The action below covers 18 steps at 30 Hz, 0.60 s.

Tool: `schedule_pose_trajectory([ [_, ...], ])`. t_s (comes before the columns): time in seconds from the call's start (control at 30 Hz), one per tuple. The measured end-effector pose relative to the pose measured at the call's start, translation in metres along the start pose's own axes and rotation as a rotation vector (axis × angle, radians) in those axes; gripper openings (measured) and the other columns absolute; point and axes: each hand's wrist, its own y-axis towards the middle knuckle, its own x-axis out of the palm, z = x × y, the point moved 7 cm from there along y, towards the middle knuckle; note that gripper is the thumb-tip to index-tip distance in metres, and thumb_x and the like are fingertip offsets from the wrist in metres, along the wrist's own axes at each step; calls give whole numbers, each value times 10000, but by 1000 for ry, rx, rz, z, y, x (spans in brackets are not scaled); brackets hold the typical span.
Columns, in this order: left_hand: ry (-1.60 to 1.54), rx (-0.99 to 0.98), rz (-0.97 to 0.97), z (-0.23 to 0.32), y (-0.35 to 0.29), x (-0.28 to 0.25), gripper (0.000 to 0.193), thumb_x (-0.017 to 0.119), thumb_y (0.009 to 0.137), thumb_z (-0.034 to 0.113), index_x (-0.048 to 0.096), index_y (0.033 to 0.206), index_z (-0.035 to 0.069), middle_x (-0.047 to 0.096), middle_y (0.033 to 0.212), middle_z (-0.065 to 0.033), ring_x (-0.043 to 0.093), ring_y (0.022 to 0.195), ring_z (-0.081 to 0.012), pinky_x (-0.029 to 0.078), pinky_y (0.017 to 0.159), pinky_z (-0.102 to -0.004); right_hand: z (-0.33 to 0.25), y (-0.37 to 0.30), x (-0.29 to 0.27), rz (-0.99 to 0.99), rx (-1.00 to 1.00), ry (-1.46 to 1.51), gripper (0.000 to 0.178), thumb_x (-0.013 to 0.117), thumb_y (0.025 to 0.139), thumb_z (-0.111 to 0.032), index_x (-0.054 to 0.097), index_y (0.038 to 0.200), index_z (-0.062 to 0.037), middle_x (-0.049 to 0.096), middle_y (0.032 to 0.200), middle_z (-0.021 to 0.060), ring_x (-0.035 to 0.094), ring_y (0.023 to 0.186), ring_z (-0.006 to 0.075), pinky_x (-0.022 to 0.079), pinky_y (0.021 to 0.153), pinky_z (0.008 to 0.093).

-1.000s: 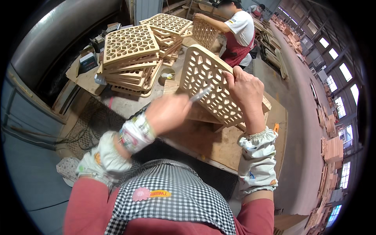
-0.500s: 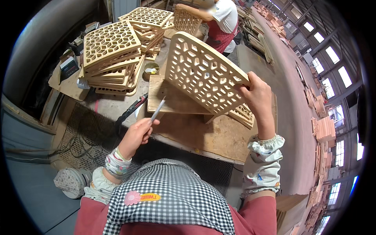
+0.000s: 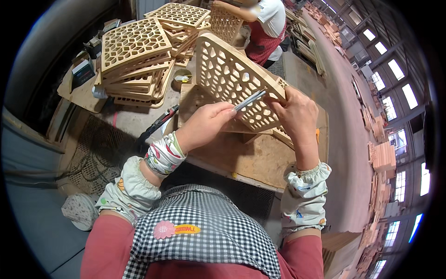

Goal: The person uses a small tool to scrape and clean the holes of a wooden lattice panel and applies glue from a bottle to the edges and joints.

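Note:
A pale wooden lattice panel point(image 3: 225, 69) with many cut-out holes stands tilted over a wooden board point(image 3: 188, 102) on the workbench. My right hand point(image 3: 298, 114) is closed round its right-hand edge, thumb on the near face. Between the fingers of my left hand point(image 3: 206, 122) is a thin grey stick point(image 3: 250, 100), its kind not clear. The far end of the stick, blurred by motion, lies over the panel's holes close to my right hand; whether it touches the wood I cannot tell.
Stacked lattice panels point(image 3: 134, 49) stand at the back left, with a round tin point(image 3: 181, 78) beside them. A black and red hand tool point(image 3: 160, 123) lies left of the board. Across the bench a person in a red apron point(image 3: 265, 39) handles another panel point(image 3: 225, 24).
My left hand has moved right and up, bringing the grey stick from beside the panel to its right part. My right hand keeps its grip, and the panel has turned and dropped slightly.

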Motion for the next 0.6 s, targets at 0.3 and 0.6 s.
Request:
schedule_pose_trajectory([
  [0.3, -323, -208, -51, -5, -1, 11, 273, 539, 1133, 304, 674, 1175, 70, 504, 775, 80, 381, 553, -9, 302, 472, -190, -8, -1, -5, -73, 49, -1, 335, 858, 821, -335, 683, 889, -57, 737, 869, 142, 724, 859, 365, 551, 743, 473],
  [0.6, -579, -373, -77, 10, -11, 34, 272, 515, 1143, 303, 660, 1173, 76, 473, 767, 89, 337, 539, -5, 282, 473, -188, -10, -6, -6, 66, -86, -59, 378, 900, 780, -356, 661, 828, -67, 716, 782, 109, 730, 725, 318, 563, 643, 428],
])
